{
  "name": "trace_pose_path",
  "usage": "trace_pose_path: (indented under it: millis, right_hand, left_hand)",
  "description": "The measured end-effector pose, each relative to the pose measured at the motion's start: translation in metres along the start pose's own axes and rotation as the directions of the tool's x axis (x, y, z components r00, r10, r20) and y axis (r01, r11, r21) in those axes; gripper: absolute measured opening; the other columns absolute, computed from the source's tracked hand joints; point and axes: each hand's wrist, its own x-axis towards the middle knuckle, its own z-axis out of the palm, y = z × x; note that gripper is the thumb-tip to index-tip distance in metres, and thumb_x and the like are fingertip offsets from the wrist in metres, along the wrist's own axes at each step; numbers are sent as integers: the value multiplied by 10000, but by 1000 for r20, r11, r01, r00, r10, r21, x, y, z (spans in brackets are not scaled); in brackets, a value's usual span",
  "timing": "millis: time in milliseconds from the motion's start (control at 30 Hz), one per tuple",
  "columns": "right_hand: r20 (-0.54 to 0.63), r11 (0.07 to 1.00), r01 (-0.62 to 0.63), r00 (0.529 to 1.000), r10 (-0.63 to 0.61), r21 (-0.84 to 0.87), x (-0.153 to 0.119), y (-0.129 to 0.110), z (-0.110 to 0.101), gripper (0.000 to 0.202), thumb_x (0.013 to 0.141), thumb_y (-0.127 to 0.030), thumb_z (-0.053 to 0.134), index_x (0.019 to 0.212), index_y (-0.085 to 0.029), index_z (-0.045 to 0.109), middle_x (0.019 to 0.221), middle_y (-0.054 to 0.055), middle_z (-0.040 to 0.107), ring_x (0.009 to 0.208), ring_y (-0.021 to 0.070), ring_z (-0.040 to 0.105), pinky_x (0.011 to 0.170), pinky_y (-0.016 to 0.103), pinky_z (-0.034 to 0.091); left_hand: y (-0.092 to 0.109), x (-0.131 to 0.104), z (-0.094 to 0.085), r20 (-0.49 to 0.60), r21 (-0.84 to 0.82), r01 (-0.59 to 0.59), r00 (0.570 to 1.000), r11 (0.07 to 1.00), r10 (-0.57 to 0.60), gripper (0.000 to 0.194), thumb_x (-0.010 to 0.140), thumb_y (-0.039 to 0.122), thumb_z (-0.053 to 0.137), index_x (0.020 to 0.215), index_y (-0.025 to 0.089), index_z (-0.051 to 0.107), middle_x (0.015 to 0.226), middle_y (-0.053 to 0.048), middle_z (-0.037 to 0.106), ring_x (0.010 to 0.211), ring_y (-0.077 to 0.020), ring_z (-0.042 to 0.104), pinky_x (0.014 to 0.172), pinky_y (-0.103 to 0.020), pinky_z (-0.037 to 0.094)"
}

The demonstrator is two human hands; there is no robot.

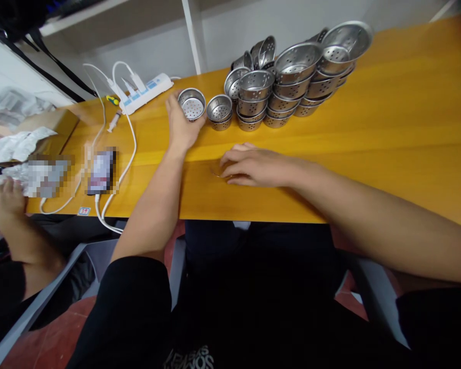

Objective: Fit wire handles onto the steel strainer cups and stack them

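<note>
My left hand [183, 128] is closed around a small round metal strainer cup [192, 105] with holes in its base, its open side facing up. Right beside it, two more perforated cups [219, 110] stand one in the other. My right hand [249, 165] is low over the table's front half, palm down, with bent fingers somewhat apart and no cup in it. A faint thin curved line shows by its fingertips; I cannot make out what it is.
Several stacks of perforated metal cups [288, 84] stand at the back. A white power strip [148, 94], white cables, a small syringe [114, 122] and a phone [102, 171] lie to the left. At far left, another person's hand [6, 199] is near plastic bags and a cardboard box [59, 128].
</note>
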Motion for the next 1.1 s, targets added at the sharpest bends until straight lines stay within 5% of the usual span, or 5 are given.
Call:
trace_pose_path:
  millis: [133,333,633,933,1100]
  right_hand:
    - [125,984,-176,977,173,11,-15,5,-35,121,1171,-248,820,1058,-272,854,1135,91,843,1115,333,749,1044,464,556]
    - [348,845,-522,776,526,-115,-21,-14,-69,104,1042,-153,831,1054,-256,818,1144,77,875,990,296,776,879,399,512]
    - [441,720,-554,569,694,-418,14,-64,-77,108,1068,-146,864,1024,-241,836,1056,98,887,931,326,791,748,419,406]
    - [438,761,-490,624,647,-426,8,-51,-68,123,1055,-210,847,1159,-246,902,1097,95,897,985,311,789,769,407,360]
    - [271,814,-518,770,578,-264,-8,-25,-66,61,1021,-205,819,1004,-240,772,1123,108,865,963,301,766,809,399,426]
  left_hand:
    - [-14,8,8,-3,-22,-75,997,997,75,927,958,488,1128,1677,391,550,1897,-122,627,1957,-395,414,1720,-628,304]
    - [-30,18,16,-64,-130,-80,995,988,72,894,882,560,1217,1524,384,620,1744,-137,700,1833,-451,576,1688,-701,386]
    - [-34,18,26,-36,-158,-125,992,980,121,1046,836,866,1196,1542,356,616,1746,-125,693,1864,-442,523,1654,-734,393]
    - [-27,17,27,-36,-126,-124,992,984,120,965,829,629,1253,1511,347,632,1674,-146,719,1785,-471,616,1647,-749,425]
    - [-24,17,27,-63,-140,-137,990,981,129,926,855,676,1237,1497,352,654,1648,-135,718,1796,-466,609,1619,-753,471]
